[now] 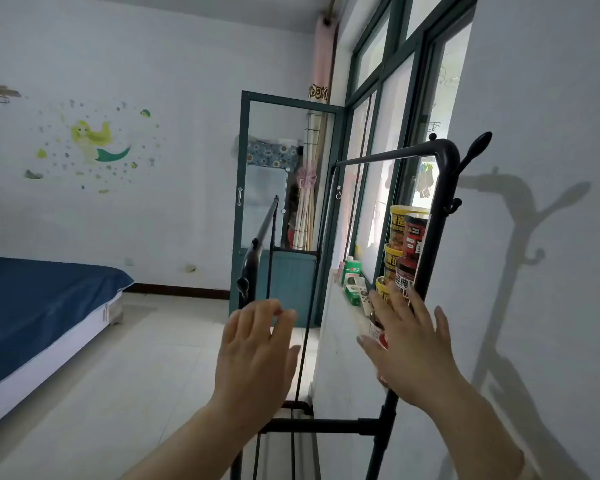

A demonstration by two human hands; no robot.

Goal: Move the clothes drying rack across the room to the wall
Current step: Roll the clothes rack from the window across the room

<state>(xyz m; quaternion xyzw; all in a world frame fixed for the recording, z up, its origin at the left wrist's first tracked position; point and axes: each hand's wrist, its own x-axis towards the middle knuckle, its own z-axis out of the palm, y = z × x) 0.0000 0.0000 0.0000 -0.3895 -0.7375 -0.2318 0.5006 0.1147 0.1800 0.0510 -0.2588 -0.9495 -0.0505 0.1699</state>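
A black metal clothes drying rack [433,216] stands right in front of me, along the white wall under the window. Its right upright rises past a curved top corner with a hook knob; its left upright [253,258] and a lower crossbar [312,426] are also visible. My left hand [257,355] is open, fingers spread, just in front of the left upright and not touching it. My right hand [409,344] is open with fingers apart, in front of the right upright; no grip on it shows.
Stacked instant noodle cups [404,237] and small boxes [352,282] sit on the window ledge behind the rack. A teal-framed glass door [243,202] stands open beyond. A bed with a blue cover [39,306] fills the left. Pale tiled floor [146,358] lies between.
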